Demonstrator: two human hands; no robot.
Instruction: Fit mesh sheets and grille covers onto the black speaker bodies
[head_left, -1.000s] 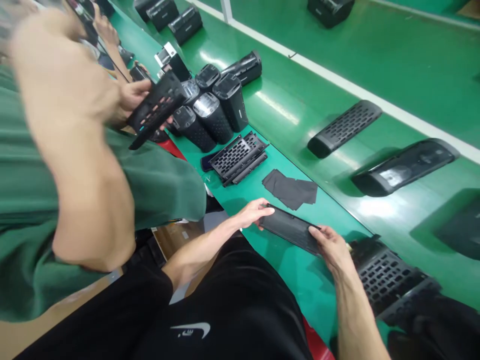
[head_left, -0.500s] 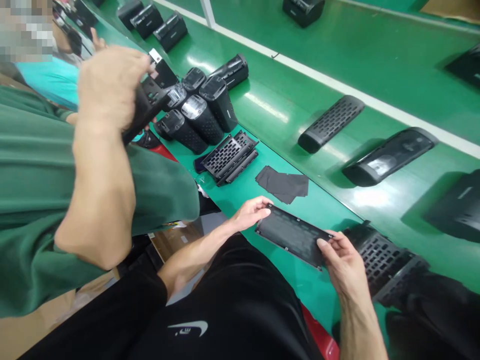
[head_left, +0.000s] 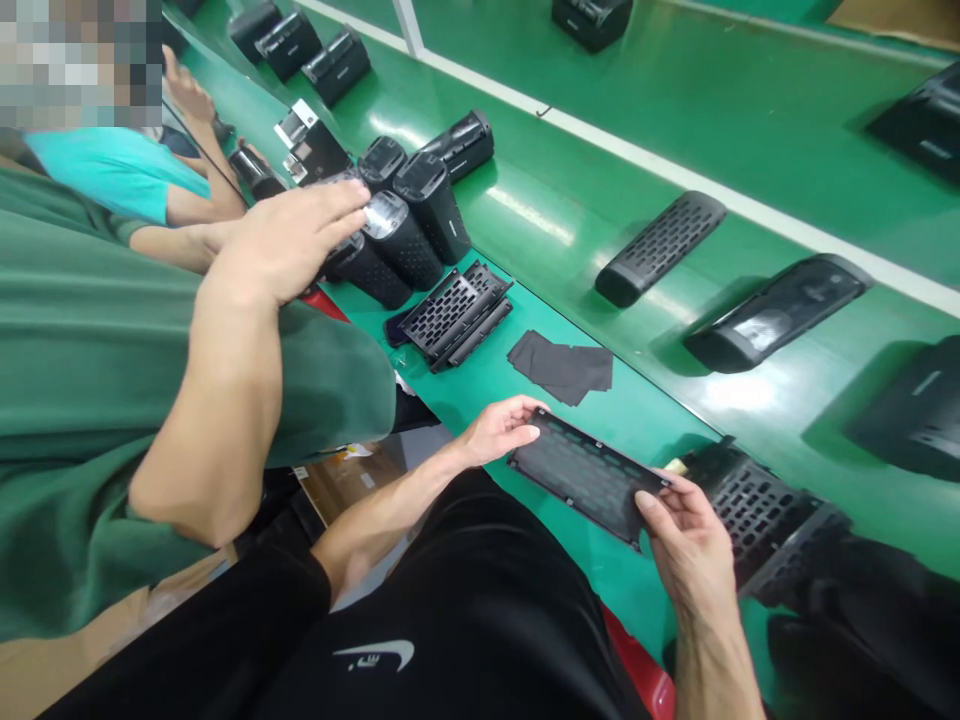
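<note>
Your left hand (head_left: 501,428) pinches one end of the black panel (head_left: 587,477); its long axis runs straight across to your right hand (head_left: 688,525), gripping the opposite end.

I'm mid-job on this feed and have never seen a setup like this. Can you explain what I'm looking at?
There's no machine here: these are a person's bare hands, seen from a camera on their head looking forward and down.

The left hand and right hand grip opposite ends of a dark panel. Beyond it, dark sheets lie overlapping on the green table, with perforated panels farther left. More perforated parts are beside the right hand.

The hand at left belongs to a co-worker; whether it holds anything is unclear.
</note>
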